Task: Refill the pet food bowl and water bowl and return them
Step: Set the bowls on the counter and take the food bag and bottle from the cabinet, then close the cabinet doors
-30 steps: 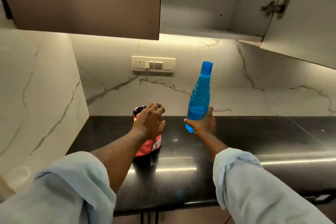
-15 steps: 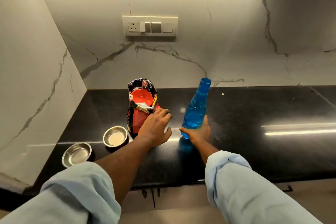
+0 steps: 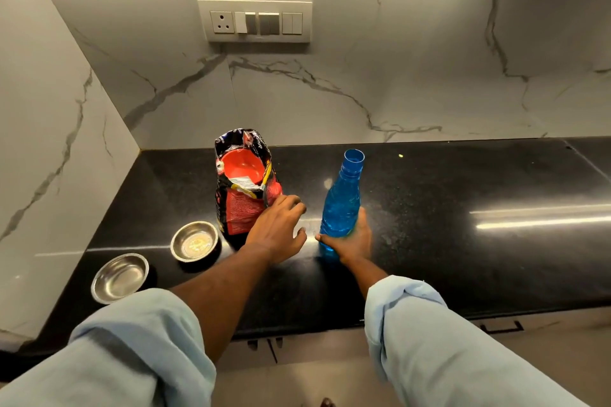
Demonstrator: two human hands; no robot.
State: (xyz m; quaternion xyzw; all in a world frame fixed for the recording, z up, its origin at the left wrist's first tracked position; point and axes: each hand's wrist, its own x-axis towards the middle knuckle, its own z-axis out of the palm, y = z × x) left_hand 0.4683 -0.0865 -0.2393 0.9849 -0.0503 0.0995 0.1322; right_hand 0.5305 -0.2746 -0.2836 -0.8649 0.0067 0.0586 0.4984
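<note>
Two small steel bowls stand on the black counter [image 3: 463,258]: one [image 3: 119,277] at the front left, the other [image 3: 195,240] beside the bag with a pale patch at its bottom. An open red and black pet food bag [image 3: 243,188] stands upright with a red scoop [image 3: 243,168] inside its mouth. My left hand [image 3: 277,228] rests against the bag's lower right side, fingers curled on it. A blue plastic bottle [image 3: 342,201] with an open neck stands on the counter, and my right hand [image 3: 350,241] grips its base.
A white marble wall rises behind the counter and on the left. A switch and socket panel [image 3: 254,21] is on the back wall. The counter's front edge runs just below my forearms, with drawer fronts [image 3: 496,327] under it.
The camera has tilted down, bringing both steel bowls into view. The bottle has come down from a raised, tilted hold to stand on the counter. My left hand has slid from the bag's top to its side.
</note>
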